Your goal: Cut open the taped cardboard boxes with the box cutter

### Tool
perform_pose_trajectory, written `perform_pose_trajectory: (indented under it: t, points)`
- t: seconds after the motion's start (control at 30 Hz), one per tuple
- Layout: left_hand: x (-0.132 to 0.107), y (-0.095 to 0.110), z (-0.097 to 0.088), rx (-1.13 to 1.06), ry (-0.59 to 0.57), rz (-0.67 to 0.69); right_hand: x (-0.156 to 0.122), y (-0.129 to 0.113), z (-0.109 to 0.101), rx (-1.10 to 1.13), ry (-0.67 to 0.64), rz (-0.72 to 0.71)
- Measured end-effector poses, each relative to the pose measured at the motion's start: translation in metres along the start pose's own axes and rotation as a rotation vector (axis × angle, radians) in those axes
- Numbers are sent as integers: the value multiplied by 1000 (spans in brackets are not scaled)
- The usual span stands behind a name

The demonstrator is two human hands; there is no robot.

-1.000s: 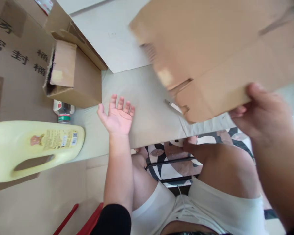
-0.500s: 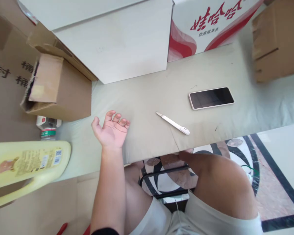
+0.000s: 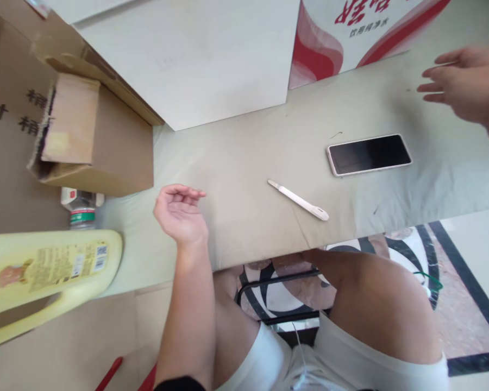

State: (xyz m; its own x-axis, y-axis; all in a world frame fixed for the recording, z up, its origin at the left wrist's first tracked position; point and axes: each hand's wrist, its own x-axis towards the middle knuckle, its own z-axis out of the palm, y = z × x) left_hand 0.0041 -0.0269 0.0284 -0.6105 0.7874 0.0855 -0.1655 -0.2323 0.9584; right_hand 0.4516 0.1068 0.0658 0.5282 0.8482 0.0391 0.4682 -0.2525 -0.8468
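Note:
My left hand [image 3: 180,214] rests on the pale cloth-covered table [image 3: 244,168], palm up, fingers loosely curled, holding nothing. A white pen-like tool [image 3: 299,200] lies to its right near the table's front edge. A phone [image 3: 369,154] lies face up with a dark screen further right. My right hand [image 3: 466,81] hovers above the table at the far right, fingers stretched out toward the left, empty, above and to the right of the phone.
An open brown carton [image 3: 92,138] lies on its side at the left, a small bottle [image 3: 81,209] beside it and a large yellow jug [image 3: 44,271] in front. A white box [image 3: 195,60] and a red-and-white carton [image 3: 350,32] stand at the back. My bare knees sit under the table edge.
The large brown carton that my right hand held a second ago is out of view. My right hand has come back in empty at the far right. My left fingers have curled.

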Motion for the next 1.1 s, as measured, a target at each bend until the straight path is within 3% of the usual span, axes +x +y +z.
perform_pose_trajectory:
  t: [0.07, 0.17, 0.33, 0.47, 0.53, 0.63, 0.77, 0.9, 1.0, 1.1]
  points:
    - [-3, 0, -6, 101, 101, 325, -31, -24, 7, -39, -61, 8]
    - [-4, 8, -18, 136, 215, 490, -82, -63, 37, -20, -217, -124]
    - [1, 23, -37, 191, 393, 484, -179, -123, 136, 18, -693, -382]
    - [4, 24, -47, 231, 387, 405, -258, -183, 212, -66, -968, -871]
    - [7, 24, -53, 232, 368, 386, -287, -212, 238, -136, -1001, -977]
    - [11, 25, -61, 219, 381, 361, -311, -242, 267, -286, -923, -967]
    - [13, 33, -66, 182, 385, 289, -317, -252, 290, -436, -828, -947]
    - [15, 35, -68, 169, 401, 261, -309, -242, 296, -463, -779, -950]
    - [18, 31, -73, 237, 415, 358, -295, -217, 285, -294, -747, -890]
    - [18, 30, -77, 249, 491, 395, -283, -175, 249, -58, -712, -911]
